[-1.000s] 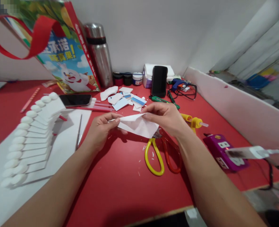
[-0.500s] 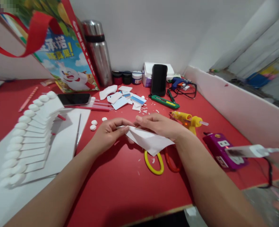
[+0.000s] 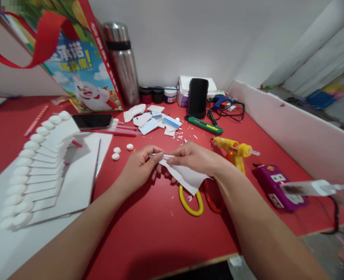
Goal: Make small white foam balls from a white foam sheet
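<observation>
Both hands pinch the far edge of a sheet of white paper (image 3: 189,177) above the red table. My left hand (image 3: 144,161) is closed on its left end, thumb on top. With thumb and fingers, my right hand (image 3: 189,157) grips the same edge close to the left fingertips. The edge looks folded or rolled there; the fingers partly hide it. The loose part of the sheet hangs toward me over scissors with a yellow handle loop (image 3: 191,202) and a red handle loop (image 3: 212,198). Small white balls (image 3: 116,153) lie left of my left hand.
At left, a white stepped model (image 3: 43,167) edged with white discs stands on a white board. Behind lie card scraps (image 3: 157,120), a green cutter (image 3: 205,125) and a phone (image 3: 197,98). A yellow glue gun (image 3: 233,147) and purple power strip (image 3: 276,186) are at right.
My right thumb and fingers have come down onto the paper's far edge and now pinch it beside my left hand. The sheet's loose part has shifted slightly.
</observation>
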Motion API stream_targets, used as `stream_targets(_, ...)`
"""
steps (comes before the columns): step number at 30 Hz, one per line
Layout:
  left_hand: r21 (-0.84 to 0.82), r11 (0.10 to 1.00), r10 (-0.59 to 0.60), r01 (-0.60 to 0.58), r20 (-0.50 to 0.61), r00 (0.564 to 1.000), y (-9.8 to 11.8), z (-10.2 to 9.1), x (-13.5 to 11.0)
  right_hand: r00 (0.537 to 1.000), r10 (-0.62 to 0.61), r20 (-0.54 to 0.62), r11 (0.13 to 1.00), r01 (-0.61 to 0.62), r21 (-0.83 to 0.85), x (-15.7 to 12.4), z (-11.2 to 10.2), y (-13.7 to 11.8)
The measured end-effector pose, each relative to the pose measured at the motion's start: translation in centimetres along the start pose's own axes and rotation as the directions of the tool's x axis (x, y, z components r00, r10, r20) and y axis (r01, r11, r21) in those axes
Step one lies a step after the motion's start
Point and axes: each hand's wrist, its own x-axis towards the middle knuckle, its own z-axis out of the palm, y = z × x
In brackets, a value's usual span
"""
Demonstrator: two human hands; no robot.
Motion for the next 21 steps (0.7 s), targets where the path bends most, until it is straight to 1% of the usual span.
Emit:
stream_targets(2, -0.033, 0.999, 0.002, -0.002, 0.006, 1.000, -0.1, 0.2, 0.1, 1.000, -0.015, 0.007, 1.000, 0.015, 0.003, 0.0, -0.1, 0.0)
stream_targets(6, -0.137, 0.990, 0.011, -0.009, 0.017, 1.000, 0.1, 0.2, 0.1, 1.000, -0.024, 0.019, 0.997, 0.022, 0.077, -0.1, -0.2, -0.2)
stream_targets(8, -0.202, 0.979, 0.027, -0.025, 0.007, 1.000, 0.3, 0.2, 0.1, 0.999, -0.039, 0.005, 0.994, 0.038, 0.099, -0.1, -0.3, -0.2)
stream_targets(11, -0.301, 0.953, 0.046, -0.046, -0.008, 0.999, 0.5, 0.3, 0.1, 0.990, -0.107, -0.093, 0.986, 0.118, 0.122, 0.0, -0.8, -0.1)
stream_targets(14, -0.414, 0.910, 0.039, -0.040, -0.012, 0.999, 0.4, 0.3, 0.2, 0.961, -0.210, -0.182, 0.957, 0.240, 0.164, 0.1, -1.3, 0.1)
stream_targets(17, -0.498, 0.867, 0.018, -0.026, -0.020, 1.000, 0.3, 0.2, 0.2, 0.932, -0.298, -0.207, 0.939, 0.326, 0.113, 0.2, -1.6, 0.3)
stream_targets(21, -0.558, 0.830, 0.013, -0.023, -0.023, 1.000, 0.5, 0.1, 0.2, 0.903, -0.363, -0.229, 0.928, 0.373, 0.000, 0.0, -1.8, 0.4)
